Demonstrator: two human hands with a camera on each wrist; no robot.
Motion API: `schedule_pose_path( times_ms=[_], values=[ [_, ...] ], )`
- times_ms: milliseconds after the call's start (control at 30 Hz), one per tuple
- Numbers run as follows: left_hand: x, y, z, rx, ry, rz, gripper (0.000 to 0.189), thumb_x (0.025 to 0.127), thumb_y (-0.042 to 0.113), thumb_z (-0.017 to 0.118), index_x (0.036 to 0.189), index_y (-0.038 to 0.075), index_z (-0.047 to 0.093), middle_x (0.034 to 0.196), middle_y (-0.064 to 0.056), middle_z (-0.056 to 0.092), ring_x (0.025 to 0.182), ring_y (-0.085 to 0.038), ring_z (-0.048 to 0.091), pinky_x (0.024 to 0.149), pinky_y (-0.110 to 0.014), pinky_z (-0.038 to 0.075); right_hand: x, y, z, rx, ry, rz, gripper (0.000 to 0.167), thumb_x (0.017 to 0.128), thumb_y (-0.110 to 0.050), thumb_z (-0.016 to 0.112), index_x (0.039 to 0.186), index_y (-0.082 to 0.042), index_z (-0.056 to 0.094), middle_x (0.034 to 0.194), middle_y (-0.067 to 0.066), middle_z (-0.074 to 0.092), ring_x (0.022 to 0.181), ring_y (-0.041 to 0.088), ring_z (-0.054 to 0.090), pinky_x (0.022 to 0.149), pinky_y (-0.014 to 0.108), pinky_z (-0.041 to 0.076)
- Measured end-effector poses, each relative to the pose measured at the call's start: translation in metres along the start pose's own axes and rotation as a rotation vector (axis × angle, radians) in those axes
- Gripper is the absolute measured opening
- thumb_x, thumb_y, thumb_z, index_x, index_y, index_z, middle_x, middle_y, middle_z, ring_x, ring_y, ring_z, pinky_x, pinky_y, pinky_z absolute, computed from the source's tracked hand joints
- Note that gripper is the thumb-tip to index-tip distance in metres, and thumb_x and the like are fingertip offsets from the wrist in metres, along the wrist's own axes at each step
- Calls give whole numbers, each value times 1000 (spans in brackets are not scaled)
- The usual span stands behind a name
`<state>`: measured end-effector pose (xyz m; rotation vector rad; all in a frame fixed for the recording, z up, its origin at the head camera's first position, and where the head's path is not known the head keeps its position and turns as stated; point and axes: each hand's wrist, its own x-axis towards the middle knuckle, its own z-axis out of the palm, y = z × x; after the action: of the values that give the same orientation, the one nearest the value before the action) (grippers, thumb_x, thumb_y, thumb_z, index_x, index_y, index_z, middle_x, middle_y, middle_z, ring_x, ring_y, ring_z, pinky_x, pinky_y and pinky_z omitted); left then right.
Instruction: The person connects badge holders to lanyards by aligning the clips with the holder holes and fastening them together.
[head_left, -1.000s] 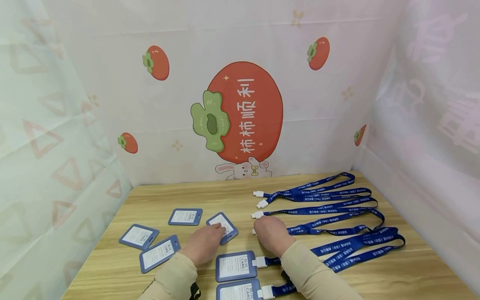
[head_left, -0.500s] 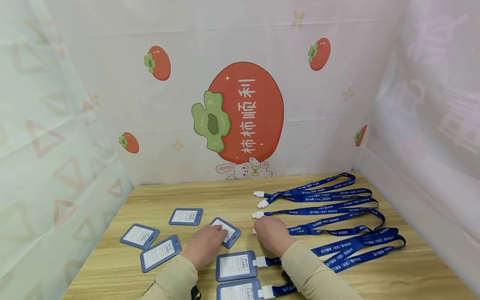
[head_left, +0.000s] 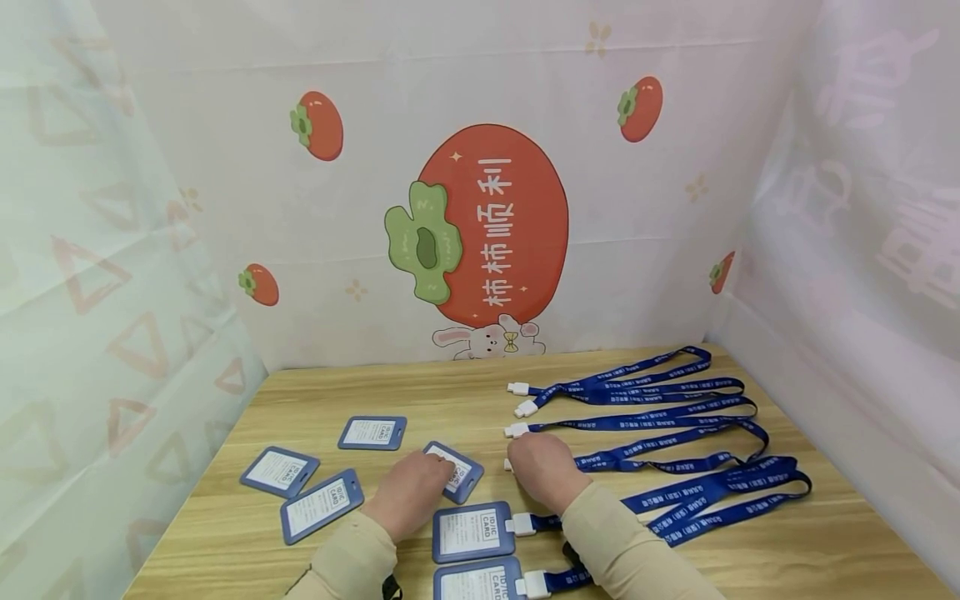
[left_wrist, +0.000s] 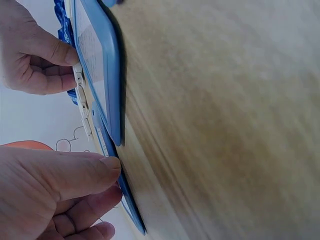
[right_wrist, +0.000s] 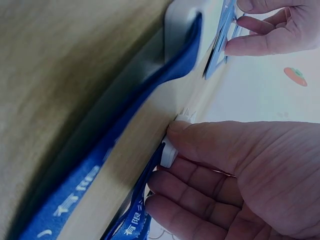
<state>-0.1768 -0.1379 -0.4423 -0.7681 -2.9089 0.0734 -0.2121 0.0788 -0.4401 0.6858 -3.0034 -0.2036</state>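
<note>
In the head view, my left hand pinches the near edge of a blue ID badge holder that lies askew on the table. Its thumb and fingertips meet at that edge in the left wrist view. To the right, my right hand holds the white plastic clip of a blue printed lanyard between thumb and fingers. The clip and the badge holder are apart. Two badge holders nearer me, an upper one and a lower one, are joined to lanyards by white clips.
Three loose badge holders lie at the left: one at the back, one far left, one nearer. More blue lanyards stretch across the right side of the wooden table. A printed cloth stands behind.
The badge holder under my left hand has turned and slid slightly towards me and to the right. My left hand shifted a little with it. The right hand stays in place.
</note>
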Motion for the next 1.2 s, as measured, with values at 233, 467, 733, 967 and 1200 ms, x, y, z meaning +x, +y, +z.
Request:
schedule_pose_path(
  times_ms=[233, 467, 733, 967, 1200],
  values=[
    [1, -3, 0, -43, -35, -27, 34, 94, 2, 71, 127, 6, 70, 128, -15, 70, 115, -32, 69, 98, -44, 60, 1, -1, 0, 5, -14, 8, 4, 96, -10, 75, 98, -13, 77, 86, 3, 73, 78, 16, 69, 78, 32, 64],
    [3, -5, -4, -198, -153, -106, 47, 101, 3, 57, 148, 6, 57, 158, -20, 48, 145, -41, 47, 119, -55, 42, 1, -1, 0, 19, -13, 10, 5, 98, -10, 73, 99, -12, 77, 87, 3, 73, 79, 16, 70, 78, 33, 64],
    [3, -4, -4, -190, -196, -109, 46, 103, 9, 59, 149, 9, 56, 157, -19, 51, 143, -41, 50, 119, -55, 43, -1, -2, 1, 32, 9, 3, 4, 98, -11, 72, 100, -10, 76, 87, 3, 73, 77, 15, 69, 76, 32, 64],
    [1, -4, -1, -112, -117, -81, 43, 101, 20, 67, 143, 10, 62, 145, -18, 61, 131, -40, 60, 109, -53, 52, -1, -3, 3, 32, 15, -2, 4, 98, -11, 72, 100, -11, 75, 87, 3, 73, 77, 15, 69, 77, 31, 64],
    [2, -2, 1, -90, -95, -101, 44, 98, 25, 71, 140, 13, 66, 135, -17, 65, 118, -36, 64, 99, -49, 59, -2, -3, 2, 22, 9, 6, 5, 98, -12, 72, 102, -11, 75, 89, 2, 74, 79, 15, 70, 79, 32, 64]
  ],
)
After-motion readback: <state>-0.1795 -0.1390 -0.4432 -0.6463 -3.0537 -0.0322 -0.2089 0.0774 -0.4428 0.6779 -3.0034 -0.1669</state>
